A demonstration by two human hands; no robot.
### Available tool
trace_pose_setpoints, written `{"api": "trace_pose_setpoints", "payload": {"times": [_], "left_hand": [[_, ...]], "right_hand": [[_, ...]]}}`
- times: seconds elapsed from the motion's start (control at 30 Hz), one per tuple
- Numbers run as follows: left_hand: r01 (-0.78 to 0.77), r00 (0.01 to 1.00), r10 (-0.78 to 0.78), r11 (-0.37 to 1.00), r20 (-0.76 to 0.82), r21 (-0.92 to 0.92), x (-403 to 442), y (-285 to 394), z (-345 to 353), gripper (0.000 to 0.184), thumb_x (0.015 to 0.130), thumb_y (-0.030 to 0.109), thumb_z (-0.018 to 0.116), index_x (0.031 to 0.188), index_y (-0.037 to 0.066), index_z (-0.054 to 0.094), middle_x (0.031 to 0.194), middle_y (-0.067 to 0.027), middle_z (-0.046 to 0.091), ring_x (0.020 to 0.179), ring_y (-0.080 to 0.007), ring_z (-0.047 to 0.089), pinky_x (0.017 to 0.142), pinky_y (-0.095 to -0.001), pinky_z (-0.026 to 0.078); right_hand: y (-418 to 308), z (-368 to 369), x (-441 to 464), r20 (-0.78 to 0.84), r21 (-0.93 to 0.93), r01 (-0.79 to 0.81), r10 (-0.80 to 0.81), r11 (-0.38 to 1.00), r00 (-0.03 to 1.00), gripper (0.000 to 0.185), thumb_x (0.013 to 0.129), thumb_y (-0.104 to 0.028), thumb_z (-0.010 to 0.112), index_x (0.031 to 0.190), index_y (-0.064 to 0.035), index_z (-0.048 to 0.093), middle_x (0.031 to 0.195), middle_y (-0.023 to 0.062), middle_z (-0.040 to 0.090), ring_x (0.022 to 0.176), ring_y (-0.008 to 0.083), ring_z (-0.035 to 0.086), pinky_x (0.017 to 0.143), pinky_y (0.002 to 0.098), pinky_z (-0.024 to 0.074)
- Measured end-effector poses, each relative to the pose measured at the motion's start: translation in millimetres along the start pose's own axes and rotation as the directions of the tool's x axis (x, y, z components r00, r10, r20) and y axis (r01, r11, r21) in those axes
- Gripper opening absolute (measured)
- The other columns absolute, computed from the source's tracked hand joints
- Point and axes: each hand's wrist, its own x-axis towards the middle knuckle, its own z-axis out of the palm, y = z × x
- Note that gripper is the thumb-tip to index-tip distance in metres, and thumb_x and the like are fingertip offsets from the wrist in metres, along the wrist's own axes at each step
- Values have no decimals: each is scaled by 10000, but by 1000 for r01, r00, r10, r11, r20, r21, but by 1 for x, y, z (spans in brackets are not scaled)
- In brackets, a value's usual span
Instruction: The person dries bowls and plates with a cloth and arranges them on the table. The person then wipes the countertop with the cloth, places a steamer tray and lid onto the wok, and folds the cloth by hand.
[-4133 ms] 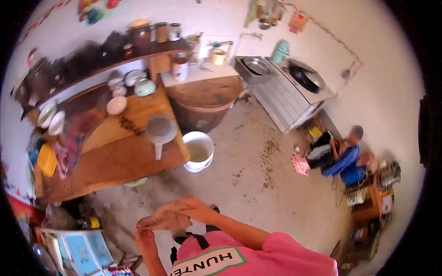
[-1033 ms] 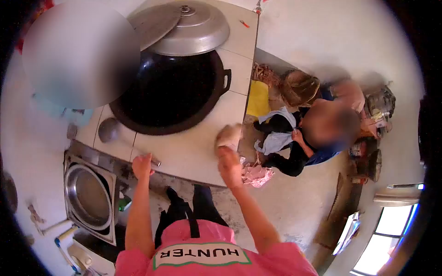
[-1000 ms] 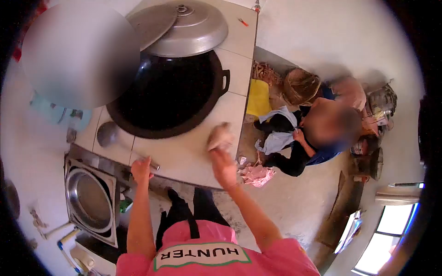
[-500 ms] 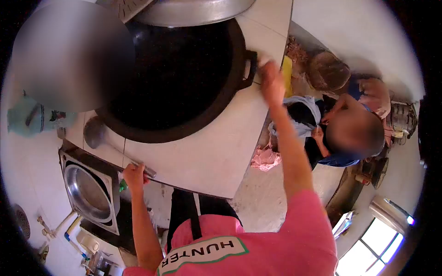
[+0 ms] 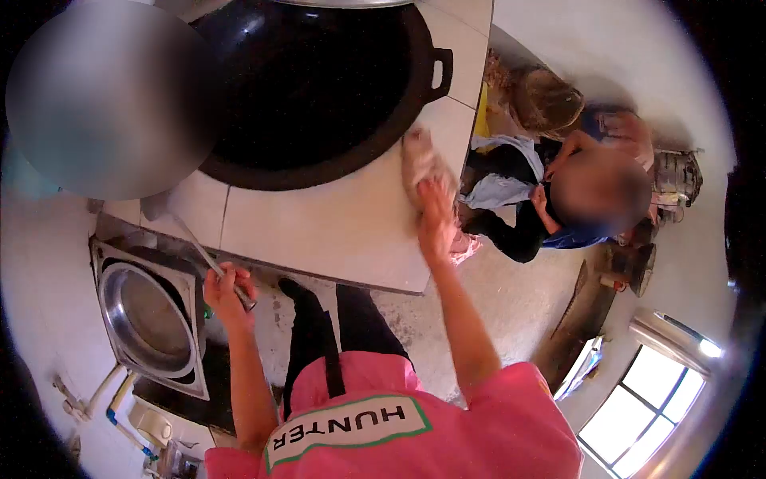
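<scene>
My left hand (image 5: 230, 297) is closed around the long handle of a metal ladle (image 5: 199, 245) at the counter's front edge. The ladle's bowl end lies to the upper left, partly covered by the blurred area. On the right part of the tiled counter (image 5: 319, 227), my right hand (image 5: 436, 219) presses a crumpled pale cloth (image 5: 423, 160) against the surface, its fingers over the near end. Just beyond the cloth is a large dark wok (image 5: 311, 172) set in the counter, with a loop handle on its right side.
A metal basin (image 5: 152, 319) sits in a square frame at lower left. Beyond the counter's right edge, a person (image 5: 614, 144) sits low beside a pale blue bag (image 5: 503, 190) and a woven basket (image 5: 548, 97). A metal lid or pan (image 5: 351, 2) shows at the top.
My right hand has moved with the cloth from beside the wok handle toward the counter's front. My left hand still grips the ladle. The view has shifted.
</scene>
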Motion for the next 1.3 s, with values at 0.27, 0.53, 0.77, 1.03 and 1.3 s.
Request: {"api": "trace_pose_setpoints", "payload": {"times": [0.27, 0.53, 0.77, 1.03, 1.3], "left_hand": [[89, 995, -87, 994, 40, -61, -43, 36, -115, 78, 885, 93, 584, 935, 34, 578, 663, -84, 586, 390, -117, 452, 349, -232, 321], [64, 997, -67, 993, -33, -97, -121, 43, -212, 55, 884, 35, 553, 936, 21, 560, 639, -115, 580, 349, -122, 442, 317, -239, 322], [150, 965, -190, 966, -183, -212, -139, 29, -228, 59, 873, 21, 537, 926, 24, 562, 620, -115, 575, 327, -119, 410, 312, -242, 290], [203, 943, -244, 960, -226, -191, -115, 61, -224, 82, 858, 33, 548, 938, 27, 563, 615, -90, 560, 335, -109, 392, 321, -228, 279], [66, 977, -64, 998, 202, -2, -77, 63, -247, 89, 885, 31, 544, 971, 20, 567, 644, -86, 564, 335, -94, 391, 315, -207, 286]], "right_hand": [[-217, 63, -77, 175, 251, 91, -138, 964, 975, 534, 748, 112, 500, 1242, -61, 605, 1336, 125, 561, 1326, 355, 444, 1098, 503, 337], [-401, 207, 77, 231, 151, 360, -387, 920, 892, 598, 831, -34, 531, 1413, -33, 393, 1536, 131, 303, 1447, 349, 207, 1182, 482, 162], [-498, 250, 92, 369, 108, 495, -497, 862, 785, 591, 863, -102, 511, 1438, -66, 376, 1532, 114, 314, 1436, 341, 232, 1174, 488, 172], [-351, 156, -19, 169, 96, 207, -221, 974, 961, 649, 774, 25, 553, 1405, -68, 430, 1475, 125, 397, 1429, 315, 276, 1171, 467, 223], [-91, 35, -113, -201, -241, -317, 273, 917, 941, 605, 795, 87, 473, 1382, -58, 471, 1431, 165, 454, 1372, 339, 373, 1144, 455, 279]]}}
